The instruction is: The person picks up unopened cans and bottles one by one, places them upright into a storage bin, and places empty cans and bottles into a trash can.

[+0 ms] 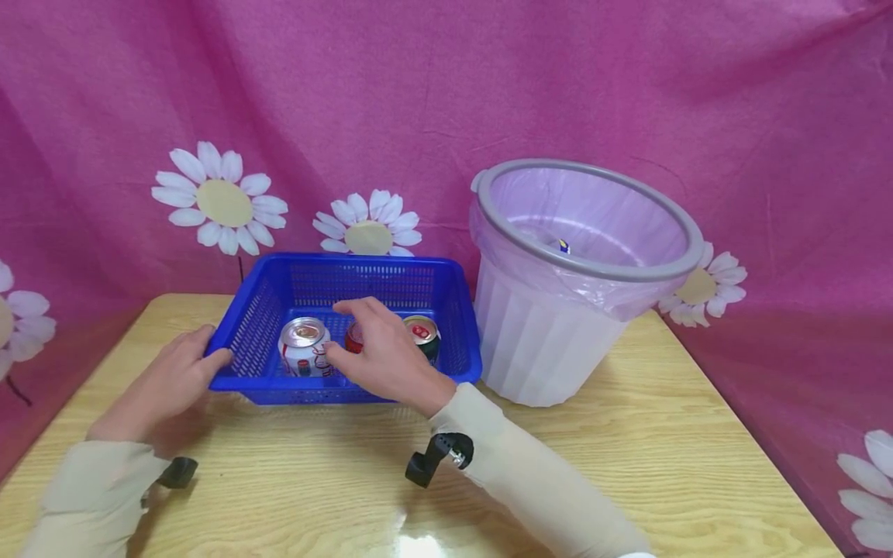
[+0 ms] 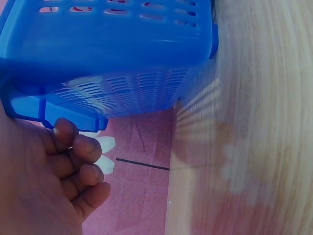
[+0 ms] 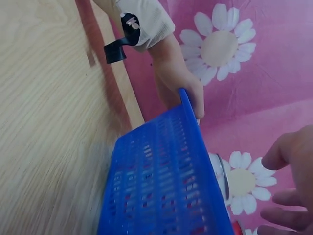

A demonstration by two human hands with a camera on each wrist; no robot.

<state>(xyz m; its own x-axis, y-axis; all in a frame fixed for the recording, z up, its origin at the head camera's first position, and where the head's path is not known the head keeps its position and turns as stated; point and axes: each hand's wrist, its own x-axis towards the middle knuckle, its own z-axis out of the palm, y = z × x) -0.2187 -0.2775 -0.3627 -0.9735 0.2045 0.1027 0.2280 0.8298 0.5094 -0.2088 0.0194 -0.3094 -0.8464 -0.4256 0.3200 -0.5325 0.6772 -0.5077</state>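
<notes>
A blue plastic basket (image 1: 258,391) with slotted walls stands on the table. In it are a white soda can (image 1: 296,353), a red can (image 1: 353,339) partly hidden by my hand, and a dark green can (image 1: 423,333). My left hand (image 1: 170,380) grips the basket's left rim, thumb on top, and the left wrist view shows its fingers (image 2: 88,147) curled beneath. Over the basket hovers my right hand (image 1: 391,353), thumb and fingers spread apart with nothing between them. Its thumb tip appears close to the white can; whether they touch I cannot tell.
Right of the basket stands a whitish bin (image 1: 544,349) with a grey rim and a clear liner. A small blue and yellow item (image 1: 563,246) shows inside it. A pink cloth (image 1: 446,93) with daisies hangs behind the wooden table (image 1: 314,480).
</notes>
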